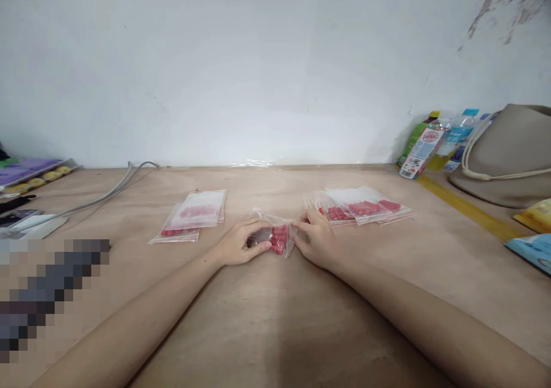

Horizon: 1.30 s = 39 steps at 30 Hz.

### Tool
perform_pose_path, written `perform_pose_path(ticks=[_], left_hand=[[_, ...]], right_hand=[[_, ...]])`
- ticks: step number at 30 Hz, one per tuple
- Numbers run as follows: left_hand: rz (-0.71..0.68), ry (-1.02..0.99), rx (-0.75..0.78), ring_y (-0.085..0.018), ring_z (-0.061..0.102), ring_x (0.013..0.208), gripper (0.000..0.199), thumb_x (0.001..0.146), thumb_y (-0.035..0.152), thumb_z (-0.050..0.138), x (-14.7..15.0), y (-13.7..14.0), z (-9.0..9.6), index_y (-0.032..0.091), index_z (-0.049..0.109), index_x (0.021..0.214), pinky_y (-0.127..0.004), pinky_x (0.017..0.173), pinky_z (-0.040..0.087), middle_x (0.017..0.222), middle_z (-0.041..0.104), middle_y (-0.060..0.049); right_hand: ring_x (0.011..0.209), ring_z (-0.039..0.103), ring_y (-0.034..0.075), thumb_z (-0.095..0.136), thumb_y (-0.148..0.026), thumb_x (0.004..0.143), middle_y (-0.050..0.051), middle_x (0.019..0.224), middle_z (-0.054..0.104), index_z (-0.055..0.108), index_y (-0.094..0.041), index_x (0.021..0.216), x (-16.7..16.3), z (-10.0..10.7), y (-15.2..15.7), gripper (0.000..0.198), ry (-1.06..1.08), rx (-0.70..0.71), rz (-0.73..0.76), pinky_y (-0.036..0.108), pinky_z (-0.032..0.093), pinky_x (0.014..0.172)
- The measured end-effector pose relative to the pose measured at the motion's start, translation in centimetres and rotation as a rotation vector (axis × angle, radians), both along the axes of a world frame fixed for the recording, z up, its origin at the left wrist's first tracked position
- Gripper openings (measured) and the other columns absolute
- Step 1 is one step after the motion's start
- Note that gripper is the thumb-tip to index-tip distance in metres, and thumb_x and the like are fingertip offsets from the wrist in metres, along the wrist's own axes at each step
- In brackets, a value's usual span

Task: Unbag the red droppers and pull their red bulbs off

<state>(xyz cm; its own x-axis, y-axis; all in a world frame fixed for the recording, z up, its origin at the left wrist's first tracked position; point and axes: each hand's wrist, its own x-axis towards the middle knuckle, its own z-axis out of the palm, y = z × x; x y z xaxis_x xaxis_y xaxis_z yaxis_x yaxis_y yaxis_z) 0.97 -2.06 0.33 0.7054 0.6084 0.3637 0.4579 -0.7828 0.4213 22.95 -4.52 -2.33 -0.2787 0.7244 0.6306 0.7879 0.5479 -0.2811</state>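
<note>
A clear plastic bag with several small red pieces lined up inside lies on the table in front of me. My left hand has its thumb and fingers closed around the bag's left side. On the opposite side, the fingertips of my right hand pinch the bag's edge. What exactly the red pieces are is too small to tell. Flat bags with red contents overlap in a pile beyond my left hand. A wider pile of similar bags is spread just behind my right hand.
Drink bottles lean near the wall at the right, beside a beige hat. Yellow tape runs along the table there, near a blue packet. A grey cable crosses the left side. Purple and yellow items lie at far left.
</note>
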Motion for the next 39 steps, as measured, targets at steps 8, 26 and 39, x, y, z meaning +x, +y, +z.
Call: perform_pose_path(ticks=[8,26,39], left_hand=[[0.038,-0.021,-0.032,-0.021,0.053,0.099,0.043,0.075,0.038,0.06,-1.0,-1.7,0.1,0.022,0.053,0.114,-0.034,0.086,0.043,0.108,0.058,-0.007],[0.122,-0.021,-0.08,-0.019,0.055,0.085,0.047,0.074,0.042,0.06,-1.4,-1.6,-0.6,0.022,0.051,0.116,-0.03,0.071,0.046,0.099,0.059,-0.006],[0.16,-0.016,-0.059,-0.018,0.056,0.085,0.043,0.075,0.043,0.059,-1.4,-1.6,-0.4,0.022,0.054,0.112,-0.027,0.07,0.046,0.099,0.059,-0.005]], right_hand=[[0.09,0.052,0.02,0.054,-0.009,0.073,0.005,0.098,0.061,0.057,-0.023,0.108,-0.5,0.9,-0.6,0.038,-0.008,-0.156,0.2,0.034,0.037,0.076],[0.061,0.054,0.009,0.057,-0.022,0.073,-0.002,0.071,0.059,0.055,-0.017,0.084,-2.0,0.6,0.2,0.012,0.398,-0.628,0.388,0.021,0.041,0.055],[0.051,0.056,0.008,0.063,-0.013,0.07,-0.003,0.065,0.058,0.051,-0.018,0.086,-0.8,2.6,0.3,0.021,0.915,-1.021,0.225,0.019,0.047,0.046]])
